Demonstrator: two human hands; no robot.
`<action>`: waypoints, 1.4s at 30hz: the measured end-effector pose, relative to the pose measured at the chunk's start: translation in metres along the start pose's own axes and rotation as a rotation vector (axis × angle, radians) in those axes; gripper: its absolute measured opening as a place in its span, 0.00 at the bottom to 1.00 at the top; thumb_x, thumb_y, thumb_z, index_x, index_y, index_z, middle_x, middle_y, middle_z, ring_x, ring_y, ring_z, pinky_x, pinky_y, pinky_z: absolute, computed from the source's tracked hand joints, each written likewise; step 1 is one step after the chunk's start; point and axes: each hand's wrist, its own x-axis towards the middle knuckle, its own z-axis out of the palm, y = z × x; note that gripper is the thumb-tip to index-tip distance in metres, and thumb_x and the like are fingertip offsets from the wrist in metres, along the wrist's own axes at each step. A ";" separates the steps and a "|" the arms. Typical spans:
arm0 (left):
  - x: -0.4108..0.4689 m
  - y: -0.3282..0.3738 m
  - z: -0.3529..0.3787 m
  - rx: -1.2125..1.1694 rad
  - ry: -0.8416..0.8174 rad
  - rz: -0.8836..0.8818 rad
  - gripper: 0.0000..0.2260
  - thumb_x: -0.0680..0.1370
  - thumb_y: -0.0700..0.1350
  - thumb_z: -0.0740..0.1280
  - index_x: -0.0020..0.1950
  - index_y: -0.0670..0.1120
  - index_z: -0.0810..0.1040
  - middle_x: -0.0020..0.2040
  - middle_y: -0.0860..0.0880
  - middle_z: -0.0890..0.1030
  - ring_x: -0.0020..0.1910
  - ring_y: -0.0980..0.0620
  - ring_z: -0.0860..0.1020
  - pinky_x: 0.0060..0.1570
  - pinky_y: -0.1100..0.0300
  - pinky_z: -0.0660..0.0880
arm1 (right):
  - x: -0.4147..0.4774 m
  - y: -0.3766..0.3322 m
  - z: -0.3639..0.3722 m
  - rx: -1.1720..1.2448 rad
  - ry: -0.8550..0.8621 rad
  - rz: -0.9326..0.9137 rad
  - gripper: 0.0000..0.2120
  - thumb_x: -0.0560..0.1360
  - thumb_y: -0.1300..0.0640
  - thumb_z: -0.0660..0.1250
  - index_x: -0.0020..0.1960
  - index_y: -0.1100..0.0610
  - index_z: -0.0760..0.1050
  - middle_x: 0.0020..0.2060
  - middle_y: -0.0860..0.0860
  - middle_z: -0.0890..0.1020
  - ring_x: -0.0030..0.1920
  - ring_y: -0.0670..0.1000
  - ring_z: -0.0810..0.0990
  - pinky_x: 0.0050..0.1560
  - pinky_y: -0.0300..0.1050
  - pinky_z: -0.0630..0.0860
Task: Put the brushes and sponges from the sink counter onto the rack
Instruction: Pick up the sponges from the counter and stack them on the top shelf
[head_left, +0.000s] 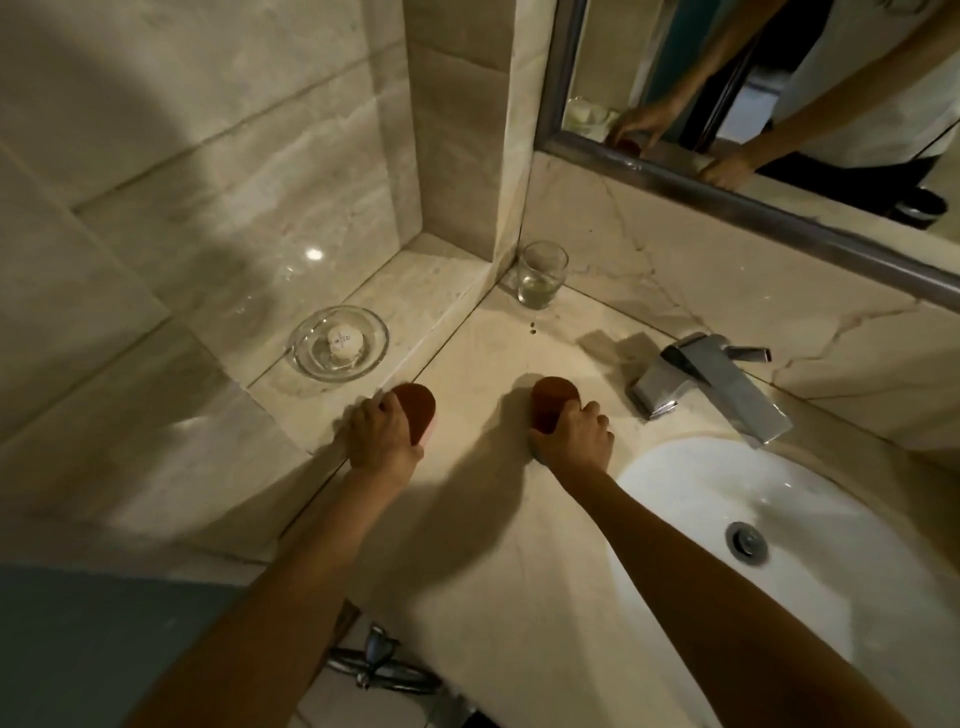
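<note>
Two reddish-brown oval sponges lie on the beige marble counter (467, 519) left of the sink. My left hand (379, 436) grips the left sponge (417, 410) at the foot of the raised ledge. The right sponge (551, 405) sits nearer the tap, with my right hand (576, 439) closed over its near end. Both sponges rest on the counter. No rack and no brush are in view.
On the raised ledge stands a glass dish (338, 343) with a small round soap. A drinking glass (541, 274) occupies the back corner. The chrome tap (711, 387) and white basin (753, 545) are to the right. A mirror (779, 104) hangs above.
</note>
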 end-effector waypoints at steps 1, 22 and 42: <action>0.001 0.000 0.001 0.009 -0.005 -0.002 0.36 0.72 0.51 0.70 0.72 0.39 0.57 0.70 0.37 0.65 0.70 0.38 0.63 0.70 0.45 0.63 | 0.002 0.000 0.001 -0.014 0.003 -0.004 0.30 0.72 0.47 0.69 0.67 0.62 0.66 0.61 0.59 0.72 0.62 0.61 0.71 0.64 0.53 0.68; -0.088 0.144 -0.141 -0.428 0.154 0.554 0.42 0.69 0.50 0.73 0.75 0.49 0.52 0.71 0.43 0.63 0.70 0.42 0.63 0.68 0.49 0.62 | -0.084 0.069 -0.206 0.280 0.430 -0.189 0.22 0.68 0.55 0.74 0.59 0.60 0.72 0.56 0.56 0.74 0.51 0.54 0.73 0.49 0.43 0.72; -0.379 0.412 -0.185 -0.520 0.250 1.186 0.35 0.70 0.49 0.73 0.73 0.51 0.59 0.68 0.47 0.66 0.68 0.46 0.66 0.64 0.49 0.68 | -0.266 0.395 -0.425 0.491 0.746 -0.050 0.29 0.69 0.66 0.71 0.67 0.56 0.64 0.62 0.54 0.73 0.62 0.53 0.73 0.58 0.45 0.75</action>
